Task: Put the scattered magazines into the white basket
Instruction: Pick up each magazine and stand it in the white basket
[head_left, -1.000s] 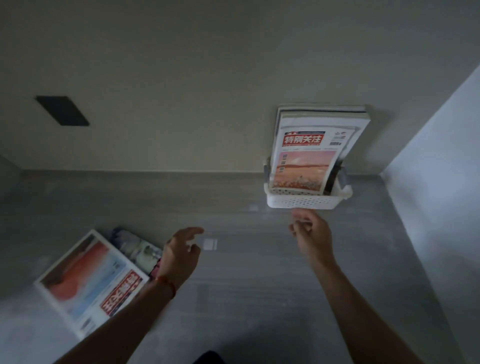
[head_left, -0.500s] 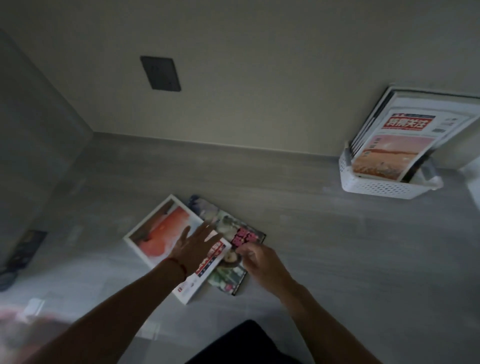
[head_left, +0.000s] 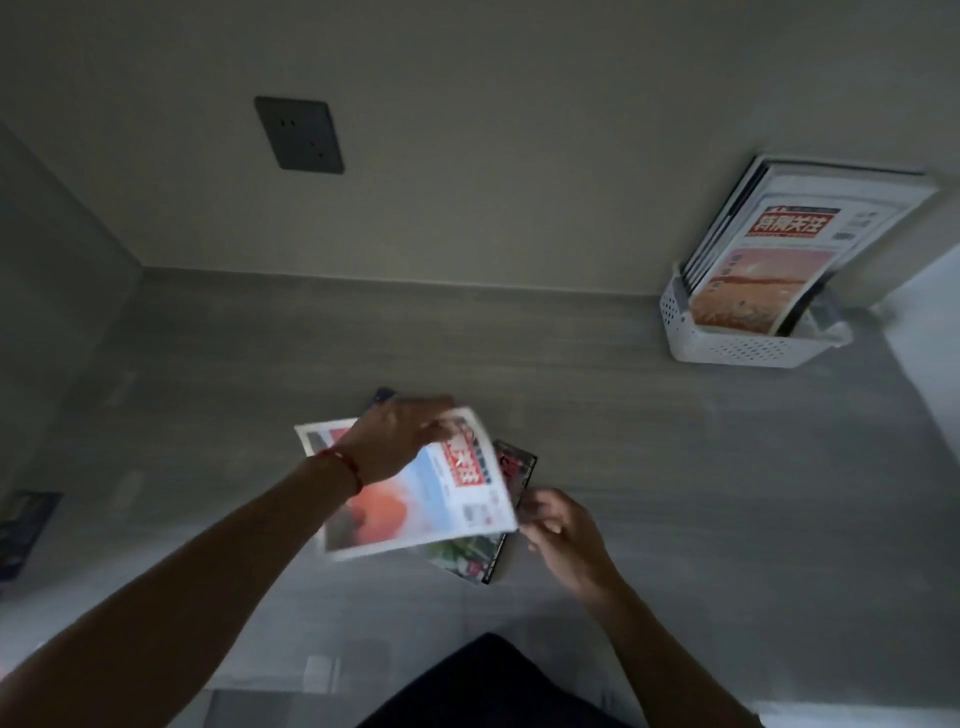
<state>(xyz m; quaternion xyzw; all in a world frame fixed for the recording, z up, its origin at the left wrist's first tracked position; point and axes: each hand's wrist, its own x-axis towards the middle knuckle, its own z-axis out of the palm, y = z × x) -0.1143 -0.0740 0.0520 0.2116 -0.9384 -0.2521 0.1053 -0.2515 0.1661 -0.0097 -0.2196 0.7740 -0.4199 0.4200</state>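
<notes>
A white magazine (head_left: 415, 499) with a red title block and an orange picture is lifted and tilted above the grey surface. My left hand (head_left: 400, 436) grips its far edge. My right hand (head_left: 558, 525) is at its near right corner, fingers curled at the edge. Under it lies a dark-covered magazine (head_left: 498, 551), mostly hidden. The white perforated basket (head_left: 737, 348) stands at the far right against the wall, with several magazines (head_left: 769, 254) upright in it.
A dark wall socket plate (head_left: 300, 134) sits on the back wall. A side wall closes the left, and a pale panel (head_left: 930, 332) rises at the right. A dark object (head_left: 23, 525) lies at the left edge. Dark clothing (head_left: 483, 686) is at the bottom.
The view has swung left from the basket to the loose magazines. My left hand went from lying flat on the white magazine to raising it, and my right hand came to its corner.
</notes>
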